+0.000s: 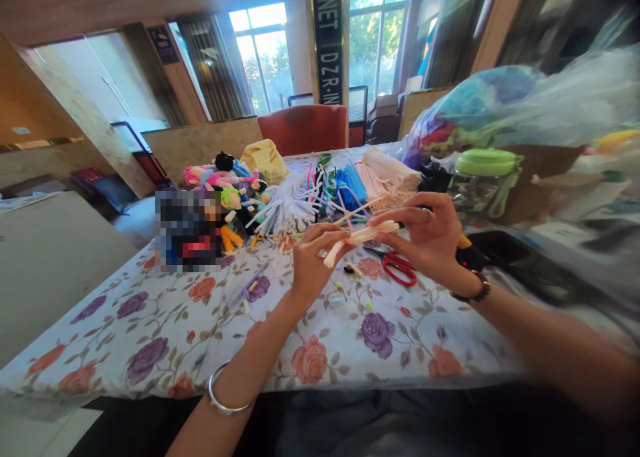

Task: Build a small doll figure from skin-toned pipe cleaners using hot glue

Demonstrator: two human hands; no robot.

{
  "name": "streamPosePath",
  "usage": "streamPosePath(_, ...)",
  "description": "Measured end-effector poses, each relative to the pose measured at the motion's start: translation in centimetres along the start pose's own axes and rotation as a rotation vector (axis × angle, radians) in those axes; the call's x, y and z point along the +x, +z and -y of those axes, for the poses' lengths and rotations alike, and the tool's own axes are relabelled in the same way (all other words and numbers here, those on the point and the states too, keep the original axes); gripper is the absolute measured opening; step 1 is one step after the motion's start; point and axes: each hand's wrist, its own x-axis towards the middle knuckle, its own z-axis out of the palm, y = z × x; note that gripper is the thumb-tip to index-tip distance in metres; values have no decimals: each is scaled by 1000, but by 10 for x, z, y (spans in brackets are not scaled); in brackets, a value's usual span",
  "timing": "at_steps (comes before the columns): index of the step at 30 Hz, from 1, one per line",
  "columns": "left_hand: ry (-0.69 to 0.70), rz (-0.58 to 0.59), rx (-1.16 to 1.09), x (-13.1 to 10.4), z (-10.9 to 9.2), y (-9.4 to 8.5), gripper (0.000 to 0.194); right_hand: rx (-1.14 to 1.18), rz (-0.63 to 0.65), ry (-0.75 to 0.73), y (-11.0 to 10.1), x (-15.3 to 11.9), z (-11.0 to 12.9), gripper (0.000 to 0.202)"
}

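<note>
Above the table, my left hand (316, 253) and my right hand (425, 233) both pinch a small figure of peach pipe cleaners (363, 235), bent into a thick bundle. A black tip shows at its right end, and one thin stem sticks up from it. The left fingers close on its left part, the right fingers on its right part. Beneath my right hand lie red-handled scissors (399, 269). Short cut bits of pipe cleaner (354, 270) are scattered under the hands.
Finished pipe-cleaner dolls (233, 190) are heaped at the back left, beside bundles of white pipe cleaners (285, 207), blue ones (351, 182) and peach ones (383, 173). A green-lidded jar (485, 177) and a large plastic bag (480, 110) stand right. A flowered cloth (200, 330) covers the table.
</note>
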Motion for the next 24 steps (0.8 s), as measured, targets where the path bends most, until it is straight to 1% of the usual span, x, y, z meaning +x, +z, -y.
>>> streamPosePath(7, 14, 15, -30, 1, -1, -1, 11, 51, -2, -52, 0, 2, -1, 52)
streamPosePath(13, 7, 33, -37, 2, 0, 0, 10, 43, -9, -36, 0, 2, 0, 52)
streamPosePath(24, -69, 12, -82, 1, -1, 1, 14, 47, -46, 25, 2, 5, 1, 46)
